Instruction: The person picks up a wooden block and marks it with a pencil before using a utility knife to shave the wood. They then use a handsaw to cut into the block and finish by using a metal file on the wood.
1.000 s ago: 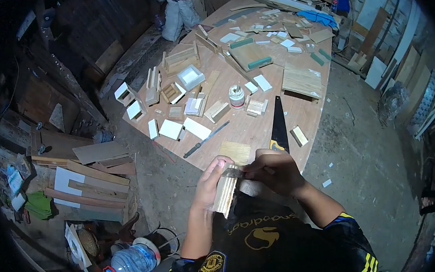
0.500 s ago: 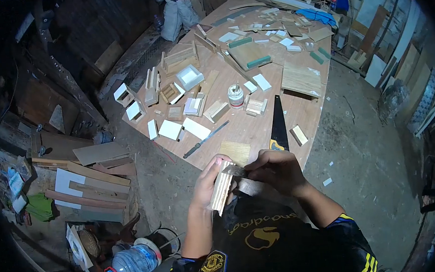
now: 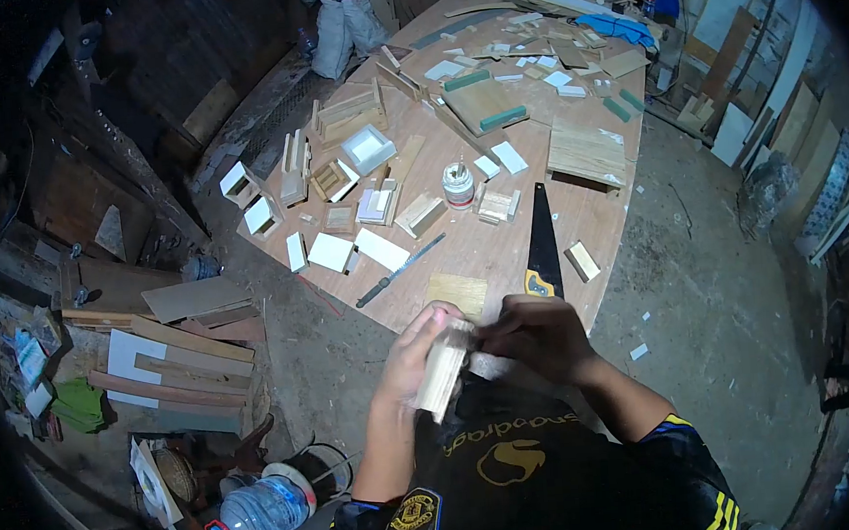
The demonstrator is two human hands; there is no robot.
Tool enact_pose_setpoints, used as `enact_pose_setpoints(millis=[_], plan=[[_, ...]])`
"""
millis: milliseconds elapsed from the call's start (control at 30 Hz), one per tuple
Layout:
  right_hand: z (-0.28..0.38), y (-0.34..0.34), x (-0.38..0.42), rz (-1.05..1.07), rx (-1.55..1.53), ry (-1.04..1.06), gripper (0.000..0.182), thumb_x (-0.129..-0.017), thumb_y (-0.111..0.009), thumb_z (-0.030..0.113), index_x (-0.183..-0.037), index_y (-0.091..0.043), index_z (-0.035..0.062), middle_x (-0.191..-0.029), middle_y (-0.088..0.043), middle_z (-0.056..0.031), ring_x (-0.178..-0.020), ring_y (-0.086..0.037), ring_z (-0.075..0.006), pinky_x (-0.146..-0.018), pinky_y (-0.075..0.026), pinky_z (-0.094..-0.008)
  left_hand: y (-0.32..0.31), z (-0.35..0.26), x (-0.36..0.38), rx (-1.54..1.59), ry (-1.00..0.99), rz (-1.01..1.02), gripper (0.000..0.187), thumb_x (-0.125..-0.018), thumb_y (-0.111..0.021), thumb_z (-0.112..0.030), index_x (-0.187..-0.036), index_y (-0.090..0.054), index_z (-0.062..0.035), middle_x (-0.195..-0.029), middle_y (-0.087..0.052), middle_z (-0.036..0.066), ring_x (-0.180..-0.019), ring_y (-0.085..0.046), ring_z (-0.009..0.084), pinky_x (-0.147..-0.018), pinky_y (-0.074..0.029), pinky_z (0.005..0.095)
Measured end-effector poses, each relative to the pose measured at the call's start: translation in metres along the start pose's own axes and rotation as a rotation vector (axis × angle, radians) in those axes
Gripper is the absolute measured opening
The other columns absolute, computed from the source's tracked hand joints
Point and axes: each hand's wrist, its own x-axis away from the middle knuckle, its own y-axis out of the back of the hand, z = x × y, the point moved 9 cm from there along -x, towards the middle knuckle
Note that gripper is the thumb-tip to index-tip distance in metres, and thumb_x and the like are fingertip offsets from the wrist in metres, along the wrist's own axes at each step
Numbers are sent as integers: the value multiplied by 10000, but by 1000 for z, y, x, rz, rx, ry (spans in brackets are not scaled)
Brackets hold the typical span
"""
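My left hand [image 3: 413, 355] is closed round a small wooden piece [image 3: 441, 376] of layered strips, held tilted over my lap. My right hand [image 3: 536, 334] pinches a dark, flat object, blurred at the top end of the wooden piece; it looks like sandpaper or a thin sheet. Just beyond both hands, a thin wooden square [image 3: 457, 290] lies at the table's near edge. A handsaw [image 3: 543, 243] lies to its right, and a file [image 3: 401, 271] with a dark handle to its left.
On the table [image 3: 492, 251] stand an open jar [image 3: 459, 185], small wooden boxes [image 3: 348, 119], white pieces [image 3: 382, 250] and a wooden stand [image 3: 585, 153]. A large water bottle [image 3: 265, 511] lies on the floor at lower left. Boards lean at both sides.
The wooden piece has turned slightly in my left hand, showing more of its flat face. The dark object in my right hand has shifted and is now blurred against the piece's end.
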Motion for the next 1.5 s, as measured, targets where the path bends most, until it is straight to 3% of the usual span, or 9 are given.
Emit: enact_pose_setpoints(millis=[133, 200, 400, 500, 567, 800, 1033, 1300, 1500], plan=[[12, -1, 0, -15, 148, 103, 131, -760, -726, 12, -886, -692, 4, -759, -636, -65, -646, -577, -111, -597, -451, -251, -13, 3, -2, 130, 23, 111, 305, -976, -445, -358, -1010, -528, -66, -743, -585, 58, -529, -564, 104, -399, -458, 230], [14, 1, 1, -38, 228, 118, 123, -764, -727, 21, -881, -693, 10, -753, -634, -66, -627, -571, -106, -585, -451, -253, -5, 1, -3, 130, 16, -64, 273, -983, -431, -313, -1040, -518, -61, -674, -549, 27, -444, -506, 99, -372, -389, 223], [12, 10, 5, 27, 249, 45, 166, -762, -732, 47, -924, -702, 37, -717, -617, -64, -629, -597, -108, -574, -447, -241, -1, -12, 0, 93, -61, -97, 282, -985, -421, -327, -1047, -521, -71, -630, -534, 20, -391, -472, 91, -337, -360, 203], [3, 8, 5, 54, 169, -7, 163, -796, -711, 80, -959, -705, 78, -885, -680, -79, -740, -644, -153, -646, -500, -281, -3, -12, -3, 57, -66, -97, 290, -982, -426, -335, -1046, -519, -68, -619, -529, 22, -374, -463, 92, -312, -351, 201], [9, 7, 3, 4, 163, 112, 168, -765, -732, 55, -929, -699, 38, -720, -620, -56, -633, -602, -106, -577, -447, -243, -8, -10, -2, 83, -15, -78, 287, -982, -424, -334, -1047, -517, -71, -623, -531, 24, -372, -460, 94, -299, -346, 211], [7, 1, 1, -40, 168, 141, 131, -780, -728, 59, -903, -686, 41, -732, -620, -58, -643, -591, -101, -581, -441, -240, -15, 15, -7, 307, 134, 135, 306, -975, -442, -368, -1043, -498, -75, -720, -536, 89, -442, -494, 146, -270, -370, 254], [0, 1, 3, -24, 77, 15, 144, -779, -728, 56, -920, -698, 63, -713, -605, -43, -636, -566, -93, -582, -427, -248, -10, 4, -5, 161, 42, 41, 311, -974, -440, -377, -1023, -504, -76, -704, -535, 72, -451, -506, 134, -274, -360, 251], [8, 10, 9, -22, 205, -24, 147, -751, -747, 71, -894, -713, 84, -688, -590, -23, -615, -549, -99, -576, -421, -263, -1, -11, -9, 6, -95, 19, 294, -988, -414, -333, -1010, -513, -58, -707, -498, 11, -540, -498, 89, -465, -386, 198], [10, -1, 5, -11, 128, 31, 182, -713, -769, 70, -884, -711, 96, -684, -587, -29, -588, -548, -109, -547, -420, -261, -12, 11, -13, -87, -82, 110, 256, -992, -428, -298, -1032, -522, -63, -810, -563, 38, -648, -568, 99, -575, -483, 247]])
